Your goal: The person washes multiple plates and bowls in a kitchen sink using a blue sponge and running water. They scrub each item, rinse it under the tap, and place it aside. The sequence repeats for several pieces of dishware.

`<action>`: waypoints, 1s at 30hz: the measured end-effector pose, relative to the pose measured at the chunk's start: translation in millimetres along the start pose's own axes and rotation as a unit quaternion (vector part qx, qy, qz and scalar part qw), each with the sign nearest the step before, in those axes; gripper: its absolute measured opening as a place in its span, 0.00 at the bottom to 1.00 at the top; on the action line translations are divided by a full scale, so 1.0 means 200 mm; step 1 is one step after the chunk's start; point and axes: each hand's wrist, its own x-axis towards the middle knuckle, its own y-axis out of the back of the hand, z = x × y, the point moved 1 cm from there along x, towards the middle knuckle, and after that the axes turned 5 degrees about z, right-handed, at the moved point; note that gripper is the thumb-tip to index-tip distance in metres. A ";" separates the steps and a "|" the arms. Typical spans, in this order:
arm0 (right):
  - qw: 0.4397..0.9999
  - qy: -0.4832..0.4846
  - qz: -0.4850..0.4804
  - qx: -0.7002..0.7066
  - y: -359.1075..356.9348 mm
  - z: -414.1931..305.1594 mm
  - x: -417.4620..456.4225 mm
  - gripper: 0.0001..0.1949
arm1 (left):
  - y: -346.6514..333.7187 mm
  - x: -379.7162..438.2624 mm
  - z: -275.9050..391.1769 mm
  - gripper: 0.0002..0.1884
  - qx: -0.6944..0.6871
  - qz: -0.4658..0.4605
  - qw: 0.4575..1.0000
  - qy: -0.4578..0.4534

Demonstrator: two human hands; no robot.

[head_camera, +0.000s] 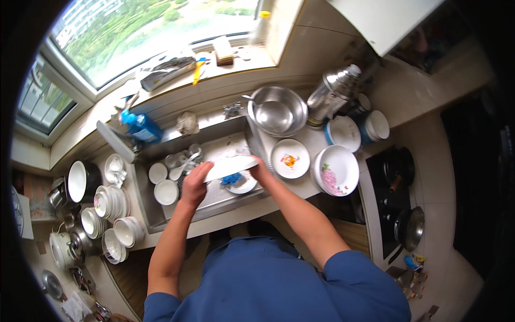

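Both hands grip a white plate (230, 167), held tilted above a stainless steel sink (217, 211). My left hand (196, 185) has its left rim, and my right hand (259, 171) has the opposite rim. Below it in the sink lies another white plate (245, 186) with a blue cloth or scrubber (231, 179) on it. Two small white bowls, one a white bowl (166, 192), rest at the sink's left side. A white spoon (183, 167) and several small cups lie near them, partly hidden by my left hand.
Right of the sink are a plate with an orange print (289, 159), stacked flowered plates (336, 171) and a steel basin (277, 111). Stacked bowls (128, 232) crowd the left counter. A blue soap bottle (143, 128) stands behind the sink. Pans (410, 228) sit on the cooktop at right.
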 end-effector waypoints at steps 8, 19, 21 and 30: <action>0.954 0.173 0.051 -0.241 -0.03 -0.48 -0.21 0.13 | 0.08 0.02 0.18 0.23 0.039 0.068 0.996 -0.051; 0.935 0.207 0.159 -0.240 -0.06 -0.60 -0.22 0.09 | 0.12 0.13 0.04 0.11 0.087 0.116 0.989 0.013; 0.917 0.204 0.197 -0.281 -0.06 -0.60 -0.22 0.08 | 0.04 0.07 -0.07 0.05 0.013 0.147 0.984 0.096; 0.859 0.115 0.347 -0.358 0.68 -0.83 -0.48 0.17 | -0.63 0.34 0.36 0.08 -0.241 0.080 0.939 0.232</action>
